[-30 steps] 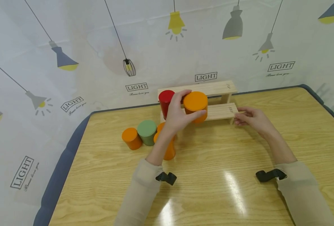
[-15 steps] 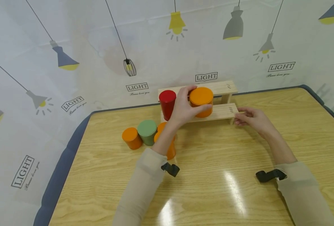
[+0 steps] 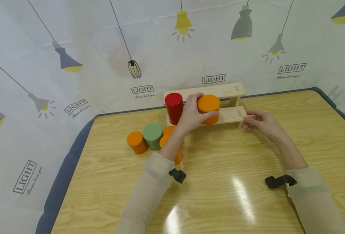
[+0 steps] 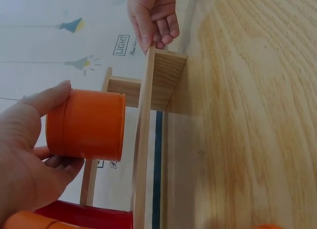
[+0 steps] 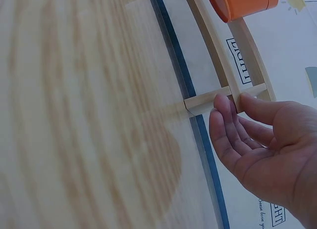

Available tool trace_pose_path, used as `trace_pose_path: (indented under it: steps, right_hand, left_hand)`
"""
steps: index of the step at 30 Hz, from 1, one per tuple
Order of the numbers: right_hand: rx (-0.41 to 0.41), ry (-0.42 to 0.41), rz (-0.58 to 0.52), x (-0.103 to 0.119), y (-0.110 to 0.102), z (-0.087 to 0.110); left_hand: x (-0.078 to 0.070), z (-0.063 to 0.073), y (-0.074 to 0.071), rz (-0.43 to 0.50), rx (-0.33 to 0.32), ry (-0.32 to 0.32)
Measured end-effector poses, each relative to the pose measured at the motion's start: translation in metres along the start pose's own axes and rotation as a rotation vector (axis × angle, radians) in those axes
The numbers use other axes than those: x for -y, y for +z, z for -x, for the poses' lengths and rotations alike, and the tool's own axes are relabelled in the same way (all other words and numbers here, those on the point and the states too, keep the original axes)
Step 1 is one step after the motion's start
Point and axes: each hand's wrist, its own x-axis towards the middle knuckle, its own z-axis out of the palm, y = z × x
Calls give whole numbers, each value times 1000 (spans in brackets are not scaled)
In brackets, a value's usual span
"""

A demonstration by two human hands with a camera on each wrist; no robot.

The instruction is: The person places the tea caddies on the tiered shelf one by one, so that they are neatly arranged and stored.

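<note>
My left hand (image 3: 190, 117) grips a wide orange canister (image 3: 208, 109) with the thumb in front and fingers behind. It is upright over the lower board of a two-step wooden rack (image 3: 230, 114); a narrow gap shows beneath it in the left wrist view. Left of that hand, a tall red canister (image 3: 174, 109) stands on the same board. My right hand (image 3: 263, 123) pinches the right end of the lower board, thumb against one face and fingers curled at the other, as the right wrist view shows.
Left of the rack on the wooden table (image 3: 219, 182) stand a small orange canister (image 3: 137, 143), a green canister (image 3: 153, 136) and more orange canisters (image 3: 178, 158), partly hidden by my left forearm. A printed backdrop (image 3: 102, 65) rises right behind the rack.
My left hand has carried the orange canister rightward along the rack, away from the red one, then slightly down towards the lower board. My right hand keeps its place at the board's end.
</note>
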Motion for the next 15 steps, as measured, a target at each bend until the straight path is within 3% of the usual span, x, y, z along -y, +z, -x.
trace_pose_path:
  steps: [7, 15]
  right_hand:
    - [6, -6, -1, -2, 0, -1]
    - [-1, -23, -28, 0, 1, 0]
  left_hand:
    - [0, 0, 0, -72, 31, -38]
    - [-1, -2, 1, -93, 61, -88]
